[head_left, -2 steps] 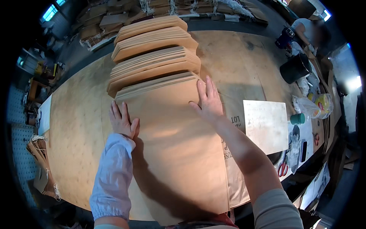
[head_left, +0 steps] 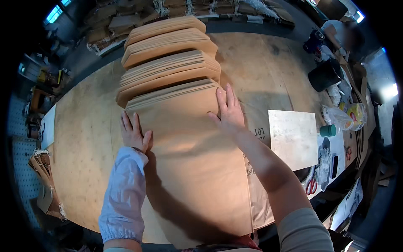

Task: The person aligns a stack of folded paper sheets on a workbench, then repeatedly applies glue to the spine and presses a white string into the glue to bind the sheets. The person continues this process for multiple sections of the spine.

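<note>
A large brown kraft paper bag [head_left: 193,168] lies flat in front of me, topmost at the near end of a fanned row. Beyond it, stepped bundles of folded paper bags [head_left: 168,71] run away across the table. My left hand [head_left: 136,133], its arm in a white sleeve cover, rests on the bag's left edge with fingers apart. My right hand [head_left: 230,111] lies on the upper right part of the bag, fingers stretched out. Neither hand grips anything. Beneath the right forearm, a printed paper sheet [head_left: 258,180] shows partly.
The wooden table [head_left: 84,147] spreads to both sides. On the right are a pale square board [head_left: 292,138], a green cup [head_left: 327,130], a black bucket [head_left: 325,75], red-handled scissors [head_left: 311,186] and a phone [head_left: 334,166]. Another person [head_left: 342,38] works at the far right.
Both hands stay on the bag in nearly the same spots. The far bundles have shifted very slightly to the left.
</note>
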The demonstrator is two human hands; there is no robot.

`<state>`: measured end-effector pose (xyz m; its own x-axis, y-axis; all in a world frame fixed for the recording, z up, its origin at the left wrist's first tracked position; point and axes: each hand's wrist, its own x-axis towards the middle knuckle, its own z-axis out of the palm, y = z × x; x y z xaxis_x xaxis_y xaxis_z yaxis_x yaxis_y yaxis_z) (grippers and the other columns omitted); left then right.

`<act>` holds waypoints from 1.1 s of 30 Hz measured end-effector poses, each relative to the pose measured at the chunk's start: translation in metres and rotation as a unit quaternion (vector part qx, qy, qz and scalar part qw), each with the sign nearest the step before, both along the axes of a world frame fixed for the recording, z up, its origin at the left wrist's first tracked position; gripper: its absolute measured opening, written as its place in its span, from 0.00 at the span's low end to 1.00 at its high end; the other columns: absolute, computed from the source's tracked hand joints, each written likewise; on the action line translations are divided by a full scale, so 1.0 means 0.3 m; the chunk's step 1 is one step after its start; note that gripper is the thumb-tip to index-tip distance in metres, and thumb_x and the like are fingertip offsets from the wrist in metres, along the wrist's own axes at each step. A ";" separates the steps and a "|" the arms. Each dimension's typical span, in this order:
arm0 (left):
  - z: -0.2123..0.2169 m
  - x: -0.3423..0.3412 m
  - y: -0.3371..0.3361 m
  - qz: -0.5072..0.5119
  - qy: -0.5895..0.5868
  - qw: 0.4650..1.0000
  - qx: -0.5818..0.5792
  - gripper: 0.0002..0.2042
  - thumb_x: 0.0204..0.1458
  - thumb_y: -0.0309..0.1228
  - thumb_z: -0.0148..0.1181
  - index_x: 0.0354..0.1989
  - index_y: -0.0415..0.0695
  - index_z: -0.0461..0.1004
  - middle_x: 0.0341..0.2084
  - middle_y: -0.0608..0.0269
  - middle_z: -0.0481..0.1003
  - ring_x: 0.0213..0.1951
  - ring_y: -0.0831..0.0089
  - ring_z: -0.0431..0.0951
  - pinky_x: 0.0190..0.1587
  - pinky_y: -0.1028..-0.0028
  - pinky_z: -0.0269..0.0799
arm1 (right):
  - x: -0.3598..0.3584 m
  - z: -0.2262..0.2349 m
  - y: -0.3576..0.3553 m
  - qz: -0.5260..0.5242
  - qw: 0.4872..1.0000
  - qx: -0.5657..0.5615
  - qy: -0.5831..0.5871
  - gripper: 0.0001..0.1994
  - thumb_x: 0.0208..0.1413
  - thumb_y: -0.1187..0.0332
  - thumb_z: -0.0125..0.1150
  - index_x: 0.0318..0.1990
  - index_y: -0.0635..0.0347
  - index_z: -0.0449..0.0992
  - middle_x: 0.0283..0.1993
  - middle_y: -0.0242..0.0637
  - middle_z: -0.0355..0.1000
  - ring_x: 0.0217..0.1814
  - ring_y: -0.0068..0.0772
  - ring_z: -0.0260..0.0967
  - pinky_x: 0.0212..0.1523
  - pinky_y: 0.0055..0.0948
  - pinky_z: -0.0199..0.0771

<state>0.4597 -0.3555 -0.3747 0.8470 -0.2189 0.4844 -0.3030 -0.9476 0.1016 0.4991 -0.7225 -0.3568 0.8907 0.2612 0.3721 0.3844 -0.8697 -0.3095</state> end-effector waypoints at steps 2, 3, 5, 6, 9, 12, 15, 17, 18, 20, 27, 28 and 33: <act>-0.030 0.007 0.005 -0.013 0.005 1.000 -0.009 0.40 0.48 0.52 0.53 0.68 0.47 0.50 0.65 0.31 0.43 0.63 0.30 0.45 0.62 0.43 0.48 | -0.008 -0.040 0.004 -0.012 0.999 0.014 0.041 0.43 0.50 0.47 0.60 0.68 0.52 0.46 0.70 0.56 0.39 0.65 0.58 0.53 0.54 0.45 0.69; -0.018 0.019 0.001 -0.013 0.009 1.000 -0.013 0.40 0.48 0.52 0.53 0.68 0.47 0.49 0.65 0.32 0.43 0.63 0.30 0.45 0.62 0.42 0.48 | -0.005 -0.050 0.006 -0.008 0.999 0.022 0.033 0.43 0.50 0.46 0.60 0.69 0.52 0.45 0.70 0.56 0.39 0.65 0.58 0.53 0.52 0.45 0.71; -0.032 -0.003 -0.002 -0.016 0.014 1.000 -0.008 0.40 0.49 0.53 0.53 0.68 0.47 0.49 0.65 0.31 0.43 0.63 0.30 0.45 0.62 0.42 0.48 | -0.005 -0.070 0.003 -0.002 0.999 0.037 0.018 0.44 0.50 0.46 0.59 0.69 0.51 0.44 0.71 0.54 0.38 0.63 0.57 0.55 0.48 0.44 0.74; -0.025 -0.010 0.004 -0.017 0.009 1.000 -0.002 0.40 0.49 0.53 0.53 0.68 0.47 0.49 0.65 0.31 0.43 0.63 0.30 0.45 0.62 0.42 0.48 | 0.000 -0.069 0.007 -0.003 0.999 0.037 0.015 0.43 0.51 0.46 0.58 0.69 0.50 0.44 0.71 0.54 0.38 0.64 0.57 0.55 0.49 0.44 0.73; -0.018 -0.004 0.007 -0.005 0.000 1.000 0.002 0.39 0.49 0.54 0.53 0.68 0.48 0.50 0.65 0.33 0.42 0.64 0.33 0.46 0.62 0.43 0.49 | -0.017 -0.081 0.017 -0.020 1.000 0.014 0.015 0.41 0.53 0.46 0.56 0.69 0.48 0.43 0.70 0.53 0.40 0.64 0.57 0.54 0.53 0.44 0.70; 0.007 0.006 -0.041 0.094 -0.007 0.989 0.116 0.37 0.50 0.53 0.53 0.67 0.48 0.52 0.65 0.37 0.48 0.65 0.38 0.49 0.61 0.44 0.51 | 0.002 -0.005 0.016 -0.079 0.994 -0.069 0.017 0.39 0.55 0.49 0.55 0.69 0.50 0.43 0.70 0.52 0.44 0.65 0.57 0.53 0.57 0.43 0.66; 0.192 -0.104 -0.137 0.221 0.046 0.958 0.178 0.35 0.52 0.49 0.54 0.67 0.48 0.53 0.63 0.41 0.54 0.64 0.42 0.53 0.61 0.48 0.54 | -0.166 0.103 -0.001 -0.080 0.986 -0.146 0.025 0.36 0.56 0.53 0.55 0.68 0.55 0.47 0.68 0.51 0.49 0.66 0.53 0.54 0.60 0.42 0.63; 0.226 -0.320 -0.008 0.129 0.101 0.986 0.025 0.35 0.53 0.46 0.56 0.67 0.46 0.51 0.62 0.43 0.57 0.64 0.44 0.54 0.62 0.52 0.55 | -0.328 0.196 -0.071 0.008 0.990 -0.141 -0.023 0.33 0.56 0.54 0.55 0.66 0.56 0.53 0.66 0.49 0.54 0.65 0.48 0.57 0.59 0.43 0.63; 0.220 -0.432 0.064 0.079 0.125 0.987 -0.056 0.36 0.53 0.44 0.57 0.67 0.45 0.51 0.62 0.43 0.58 0.64 0.45 0.54 0.62 0.54 0.55 | -0.472 0.177 -0.113 0.052 0.998 -0.024 0.023 0.31 0.55 0.56 0.57 0.64 0.58 0.56 0.64 0.50 0.57 0.64 0.49 0.58 0.60 0.43 0.63; 0.028 -0.830 0.167 0.055 0.174 0.931 -0.315 0.35 0.54 0.40 0.59 0.67 0.40 0.50 0.62 0.47 0.59 0.64 0.54 0.55 0.63 0.60 0.55 | -0.862 0.118 -0.219 0.102 0.982 0.135 0.089 0.29 0.53 0.60 0.61 0.60 0.63 0.62 0.60 0.54 0.62 0.61 0.55 0.61 0.62 0.43 0.61; -0.176 -1.526 -0.027 0.053 0.326 0.754 -0.568 0.29 0.62 0.33 0.47 0.68 0.36 0.46 0.66 0.51 0.52 0.67 0.64 0.51 0.66 0.70 0.46 | -1.497 -0.153 -0.288 0.017 0.747 0.557 0.363 0.37 0.58 0.68 0.54 0.68 0.71 0.38 0.73 0.51 0.40 0.75 0.39 0.35 0.71 0.34 0.40; -0.162 -1.528 -0.045 0.024 0.319 0.761 -0.564 0.28 0.62 0.31 0.45 0.68 0.37 0.45 0.66 0.52 0.51 0.66 0.65 0.51 0.66 0.71 0.46 | -1.493 -0.172 -0.303 0.034 0.765 0.545 0.342 0.38 0.58 0.68 0.56 0.69 0.69 0.39 0.72 0.51 0.40 0.75 0.41 0.37 0.70 0.35 0.42; 0.043 -1.679 -0.163 0.059 0.206 0.975 -0.050 0.48 0.34 0.48 0.71 0.65 0.44 0.54 0.63 0.46 0.55 0.65 0.48 0.53 0.66 0.56 0.48 | -1.620 -0.093 -0.343 0.042 0.985 0.127 0.109 0.43 0.46 0.62 0.67 0.68 0.60 0.49 0.69 0.54 0.47 0.71 0.52 0.45 0.67 0.44 0.51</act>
<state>-0.0440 -0.4043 -0.3617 0.9908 -0.0763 0.1115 -0.1055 -0.9524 0.2860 0.0131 -0.8254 -0.3846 0.9358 0.2608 0.2371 0.3521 -0.7209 -0.5970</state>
